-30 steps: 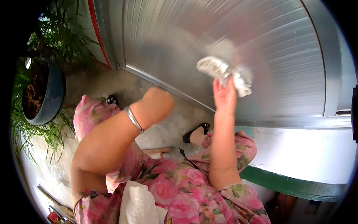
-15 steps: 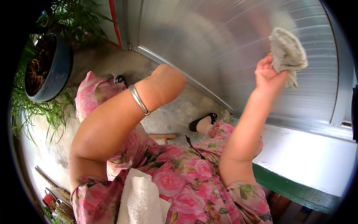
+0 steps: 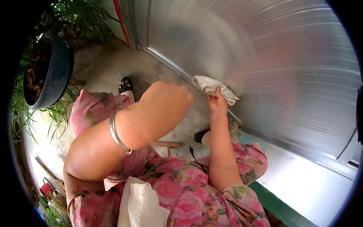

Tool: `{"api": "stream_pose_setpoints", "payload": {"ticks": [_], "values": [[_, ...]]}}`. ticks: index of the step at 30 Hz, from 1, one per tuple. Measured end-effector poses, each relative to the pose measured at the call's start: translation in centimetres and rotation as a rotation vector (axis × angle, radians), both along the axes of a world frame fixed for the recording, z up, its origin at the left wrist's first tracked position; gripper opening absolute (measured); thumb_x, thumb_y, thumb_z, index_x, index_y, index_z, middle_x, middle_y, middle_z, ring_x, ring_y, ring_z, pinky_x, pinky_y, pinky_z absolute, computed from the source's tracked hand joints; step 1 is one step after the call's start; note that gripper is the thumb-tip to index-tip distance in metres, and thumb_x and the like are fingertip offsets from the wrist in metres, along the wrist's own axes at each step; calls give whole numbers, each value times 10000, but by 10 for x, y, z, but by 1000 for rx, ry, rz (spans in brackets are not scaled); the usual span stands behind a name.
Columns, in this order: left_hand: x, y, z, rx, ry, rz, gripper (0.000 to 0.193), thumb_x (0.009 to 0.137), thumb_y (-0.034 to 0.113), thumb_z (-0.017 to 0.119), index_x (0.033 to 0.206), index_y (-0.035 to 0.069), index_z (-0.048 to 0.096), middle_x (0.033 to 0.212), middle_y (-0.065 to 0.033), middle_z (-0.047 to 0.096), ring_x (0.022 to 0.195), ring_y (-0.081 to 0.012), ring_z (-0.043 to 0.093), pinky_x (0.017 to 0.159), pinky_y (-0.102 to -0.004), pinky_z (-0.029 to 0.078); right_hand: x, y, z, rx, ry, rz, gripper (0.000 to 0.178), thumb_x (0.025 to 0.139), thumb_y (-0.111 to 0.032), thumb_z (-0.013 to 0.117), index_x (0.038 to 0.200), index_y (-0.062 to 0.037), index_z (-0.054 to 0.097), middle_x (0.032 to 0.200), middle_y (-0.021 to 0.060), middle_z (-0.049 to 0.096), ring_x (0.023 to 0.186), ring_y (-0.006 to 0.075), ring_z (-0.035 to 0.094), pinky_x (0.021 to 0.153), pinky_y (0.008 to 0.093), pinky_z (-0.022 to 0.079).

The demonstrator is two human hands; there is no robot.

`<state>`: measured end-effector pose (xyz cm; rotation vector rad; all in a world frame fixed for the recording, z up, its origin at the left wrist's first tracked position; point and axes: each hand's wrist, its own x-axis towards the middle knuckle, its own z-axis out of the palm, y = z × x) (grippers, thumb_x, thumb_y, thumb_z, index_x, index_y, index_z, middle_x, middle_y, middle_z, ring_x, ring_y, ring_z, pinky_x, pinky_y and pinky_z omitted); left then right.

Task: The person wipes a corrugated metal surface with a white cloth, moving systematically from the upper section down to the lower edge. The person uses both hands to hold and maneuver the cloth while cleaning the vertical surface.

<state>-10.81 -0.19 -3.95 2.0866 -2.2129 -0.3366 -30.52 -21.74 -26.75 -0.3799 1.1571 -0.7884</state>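
My right hand (image 3: pixel 218 104) grips a greyish-white cloth (image 3: pixel 216 87), its thumb on top and its fingers partly beneath. The cloth lies at the lower edge of a shiny ribbed metal panel (image 3: pixel 287 72); whether it presses on the panel I cannot tell. My left hand (image 3: pixel 166 99) is closed and held in front of my body, with a silver bangle (image 3: pixel 116 132) on its wrist. From above only the back of that hand and some knuckles show. Whatever may be inside its fingers is hidden.
A large blue pot (image 3: pixel 60 73) with leafy plants stands at the far left. A small wooden piece, maybe a stool (image 3: pixel 166 145), shows between my legs. A white ledge (image 3: pixel 291 170) with a green edge is on the right. A white towel (image 3: pixel 143 204) lies on my lap.
My right hand has swept the cloth from high on the panel down and left to its lower edge. My left hand has shifted slightly downward and stays closed.
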Motion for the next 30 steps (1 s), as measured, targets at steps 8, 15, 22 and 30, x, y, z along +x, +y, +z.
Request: {"api": "stream_pose_setpoints", "payload": {"ticks": [8,15,22,30], "values": [[3,-4,9,88,-53,-62,389,729,127,605,1107,40,593,841,-41,579,757,-194,604,646,-310,477,8,-7,-104,269,68,-92,344,885,-135,644,1203,-96,517,1174,93,575,1082,272,550,890,422,486],[4,-2,9,110,-50,-84,412,711,127,620,1113,40,593,849,-31,582,773,-176,599,651,-291,471,6,-9,-106,448,63,-378,277,904,-106,602,1163,-43,527,1158,107,574,1045,308,552,876,455,497],[-1,-2,1,41,-78,-94,275,717,124,622,985,67,594,817,-44,586,760,-193,621,631,-305,484,-33,-5,-49,177,0,-259,275,899,-144,623,1140,-44,538,1121,114,584,1018,287,563,839,435,510],[-6,-17,-13,69,-15,-112,152,772,154,625,898,77,591,822,-83,598,715,-249,641,590,-360,494,-49,7,107,-333,-78,-175,301,882,-219,658,1128,-68,575,1094,65,629,967,186,597,824,335,517]]}}
